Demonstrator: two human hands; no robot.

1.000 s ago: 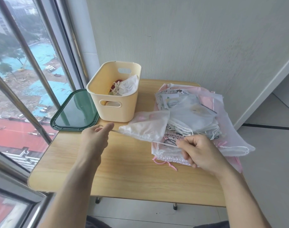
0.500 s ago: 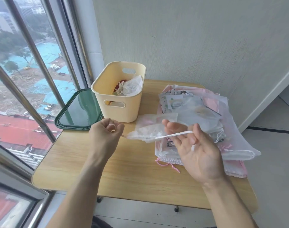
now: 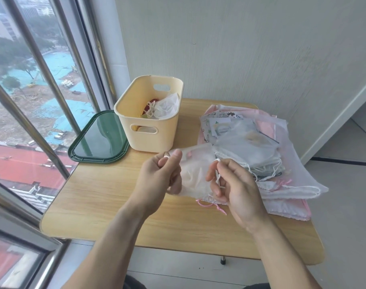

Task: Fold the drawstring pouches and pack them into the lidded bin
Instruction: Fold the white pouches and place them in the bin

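Landmark: one cream bin [image 3: 150, 130], uncovered, on the wooden table [image 3: 115, 197].
Lid: one dark green lid [image 3: 98, 140], flat on the table, touching the bin's left side.
Held pouch: one sheer white pouch [image 3: 195, 176], lifted in front of the bin, between both hands.
Left hand [image 3: 159, 176]: fingers curled, pinching the pouch's white cord.
Right hand [image 3: 234, 184]: fingers curled, pinching the cord at the pouch's other edge.
Packed: at least two pouches inside the bin (one white, one reddish, mostly hidden).
Waiting: one overlapping pile of pouches [image 3: 259, 155] right of the bin; count unclear.
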